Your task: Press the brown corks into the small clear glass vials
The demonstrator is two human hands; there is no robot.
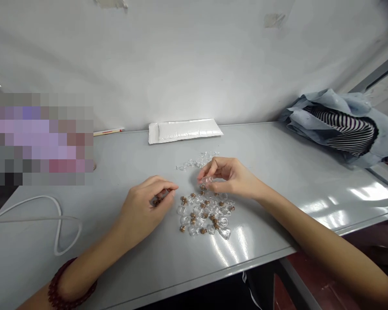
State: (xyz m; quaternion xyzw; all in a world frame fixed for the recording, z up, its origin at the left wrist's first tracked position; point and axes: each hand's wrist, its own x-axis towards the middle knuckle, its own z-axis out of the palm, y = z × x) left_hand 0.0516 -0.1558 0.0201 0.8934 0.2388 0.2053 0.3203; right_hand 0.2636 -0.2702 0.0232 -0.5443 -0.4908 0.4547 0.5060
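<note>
Tabletop point(265, 150) grey, white wall point(181, 56) behind (tiny glass bottles point(185, 220) scattered).

From the right hand point(231, 176), a path runs rightward along the table point(294, 172) to the crumpled blue cloth point(339, 125) at far right. The padded white envelope point(184, 131) blocks the far middle, the scattered small glass vials point(203, 215) lie just right of the left hand point(145, 206), and a white cable point(35, 219) crosses the near left.
</note>
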